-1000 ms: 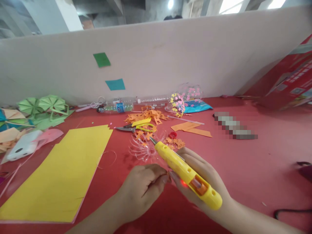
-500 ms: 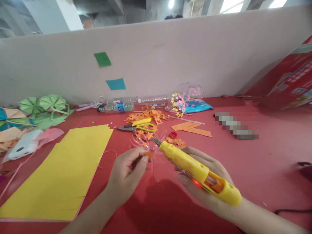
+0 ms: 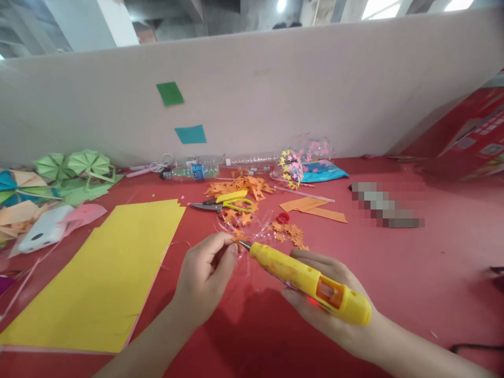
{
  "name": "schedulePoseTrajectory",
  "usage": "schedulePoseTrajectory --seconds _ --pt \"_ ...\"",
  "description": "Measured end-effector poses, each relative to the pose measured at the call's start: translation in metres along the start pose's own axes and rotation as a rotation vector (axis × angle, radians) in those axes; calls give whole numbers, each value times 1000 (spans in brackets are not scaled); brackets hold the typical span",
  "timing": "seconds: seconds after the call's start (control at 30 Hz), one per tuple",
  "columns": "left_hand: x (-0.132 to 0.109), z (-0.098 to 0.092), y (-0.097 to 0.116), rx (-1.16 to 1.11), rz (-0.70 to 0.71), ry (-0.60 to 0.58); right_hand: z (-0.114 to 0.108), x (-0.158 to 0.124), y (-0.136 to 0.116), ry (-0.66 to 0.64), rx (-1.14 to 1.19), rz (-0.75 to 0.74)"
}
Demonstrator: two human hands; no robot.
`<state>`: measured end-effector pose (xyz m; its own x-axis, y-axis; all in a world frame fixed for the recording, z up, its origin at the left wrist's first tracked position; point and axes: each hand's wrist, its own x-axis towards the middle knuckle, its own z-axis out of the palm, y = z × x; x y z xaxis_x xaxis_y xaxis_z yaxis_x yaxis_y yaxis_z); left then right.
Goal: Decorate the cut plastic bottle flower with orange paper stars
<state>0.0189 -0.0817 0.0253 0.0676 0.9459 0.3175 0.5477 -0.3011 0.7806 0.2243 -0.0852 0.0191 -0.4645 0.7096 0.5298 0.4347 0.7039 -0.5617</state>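
Note:
My right hand is wrapped round a yellow hot glue gun, whose metal nozzle points left and a little away from me. Between the thumb and forefinger of my left hand an orange paper star is pinched, mostly covered by the fingers. The nozzle tip is at the star; whether they touch I cannot tell. Just beyond lies a cut piece of clear plastic with loose orange stars around it. A small pile of orange stars sits beside a red bottle ring.
Yellow paper sheets cover the left of the red table. Scissors, a yellow utility knife and orange scraps lie farther back. Plastic bottles and a star-covered clear bottle piece stand along the white partition.
The glue gun has moved left and slightly down, bringing its nozzle to the star in my left hand. My left hand stays almost in place.

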Motion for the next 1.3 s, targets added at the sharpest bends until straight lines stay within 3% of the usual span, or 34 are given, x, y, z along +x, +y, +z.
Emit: schedulePoseTrajectory --seconds 1.1,1.3 --pt "-1 1 4 20 -15 6 -3 1 -2 -86 7 70" --pt "0 0 1 82 64 18 -2 2 -2 -79 -17 51"
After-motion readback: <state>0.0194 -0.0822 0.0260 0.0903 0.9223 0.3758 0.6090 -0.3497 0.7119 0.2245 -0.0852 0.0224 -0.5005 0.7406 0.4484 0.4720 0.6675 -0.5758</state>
